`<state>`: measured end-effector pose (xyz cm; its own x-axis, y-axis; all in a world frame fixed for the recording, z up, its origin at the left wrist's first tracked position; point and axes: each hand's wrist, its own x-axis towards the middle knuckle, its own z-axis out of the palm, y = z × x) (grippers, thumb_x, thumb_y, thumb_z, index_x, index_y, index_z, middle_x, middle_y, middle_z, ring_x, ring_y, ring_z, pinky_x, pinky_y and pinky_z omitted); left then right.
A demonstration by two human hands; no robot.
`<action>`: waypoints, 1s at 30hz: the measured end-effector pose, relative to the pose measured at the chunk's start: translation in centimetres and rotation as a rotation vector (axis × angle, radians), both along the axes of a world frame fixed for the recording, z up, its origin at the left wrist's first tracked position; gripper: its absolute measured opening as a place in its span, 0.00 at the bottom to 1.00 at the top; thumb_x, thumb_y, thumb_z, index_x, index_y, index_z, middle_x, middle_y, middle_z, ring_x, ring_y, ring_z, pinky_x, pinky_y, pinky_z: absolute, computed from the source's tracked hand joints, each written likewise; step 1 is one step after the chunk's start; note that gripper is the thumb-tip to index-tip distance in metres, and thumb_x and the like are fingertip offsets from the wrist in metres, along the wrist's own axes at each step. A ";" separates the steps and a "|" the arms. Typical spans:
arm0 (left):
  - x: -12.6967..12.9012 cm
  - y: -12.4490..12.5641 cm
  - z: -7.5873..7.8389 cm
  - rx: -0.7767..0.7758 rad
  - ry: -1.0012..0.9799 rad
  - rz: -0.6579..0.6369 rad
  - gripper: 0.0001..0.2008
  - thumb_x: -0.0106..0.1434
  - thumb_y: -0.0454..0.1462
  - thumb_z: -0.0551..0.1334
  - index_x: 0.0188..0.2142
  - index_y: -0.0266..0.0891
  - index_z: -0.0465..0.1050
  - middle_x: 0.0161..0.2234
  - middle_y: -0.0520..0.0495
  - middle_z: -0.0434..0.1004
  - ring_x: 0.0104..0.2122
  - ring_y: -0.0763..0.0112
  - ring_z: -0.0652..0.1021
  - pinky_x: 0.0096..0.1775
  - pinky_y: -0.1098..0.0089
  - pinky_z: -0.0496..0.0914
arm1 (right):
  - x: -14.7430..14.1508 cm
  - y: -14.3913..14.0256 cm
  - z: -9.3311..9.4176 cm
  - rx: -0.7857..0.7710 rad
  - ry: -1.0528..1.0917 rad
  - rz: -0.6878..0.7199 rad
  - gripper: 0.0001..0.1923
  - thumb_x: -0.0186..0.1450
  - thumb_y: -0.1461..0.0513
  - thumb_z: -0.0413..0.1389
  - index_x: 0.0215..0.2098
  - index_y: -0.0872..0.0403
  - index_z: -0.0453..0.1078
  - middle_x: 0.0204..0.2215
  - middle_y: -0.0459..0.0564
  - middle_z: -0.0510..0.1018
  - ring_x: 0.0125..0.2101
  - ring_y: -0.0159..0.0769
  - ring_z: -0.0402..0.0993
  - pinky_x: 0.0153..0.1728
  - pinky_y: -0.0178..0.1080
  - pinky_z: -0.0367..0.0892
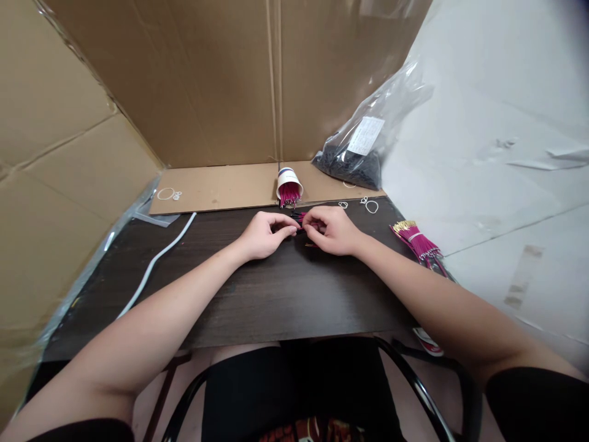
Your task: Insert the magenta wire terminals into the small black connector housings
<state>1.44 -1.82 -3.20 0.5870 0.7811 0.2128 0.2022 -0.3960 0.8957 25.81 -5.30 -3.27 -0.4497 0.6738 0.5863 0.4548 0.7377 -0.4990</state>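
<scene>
Over the dark table, my left hand point(267, 236) and my right hand point(332, 231) almost meet. Thumb and index finger of the left hand are pinched at a small dark piece, too small to name. The right hand's fingers close around a magenta wire, its ends largely hidden by the fingers. More magenta wires point(299, 216) with dark tips lie just behind and between the hands. Beyond them a white paper cup point(289, 179) lies tipped toward me, with a bunch of magenta wires sticking out of its mouth.
A rubber-banded bundle of magenta wires point(416, 240) lies at the table's right edge. At the back right stands a clear bag of black parts point(352, 161). Rubber bands point(369, 205) lie near it. On the left is a pale tube point(154, 261). Cardboard walls point(211, 80) enclose the back and left.
</scene>
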 end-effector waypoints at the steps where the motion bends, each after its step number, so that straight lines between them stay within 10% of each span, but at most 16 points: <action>1: 0.0 0.0 0.0 0.008 0.002 0.000 0.13 0.69 0.42 0.68 0.44 0.35 0.87 0.38 0.42 0.87 0.38 0.63 0.84 0.45 0.61 0.76 | 0.0 0.0 0.0 -0.005 -0.002 0.001 0.07 0.69 0.63 0.56 0.37 0.58 0.75 0.31 0.48 0.76 0.30 0.32 0.69 0.33 0.35 0.63; 30: 0.1 0.3 -0.3 0.055 0.028 0.157 0.14 0.67 0.46 0.68 0.37 0.36 0.80 0.34 0.45 0.82 0.33 0.69 0.75 0.39 0.67 0.69 | 2.3 2.4 -0.8 0.057 -0.124 -0.158 0.12 0.79 0.54 0.63 0.53 0.54 0.82 0.50 0.54 0.81 0.50 0.47 0.74 0.56 0.51 0.68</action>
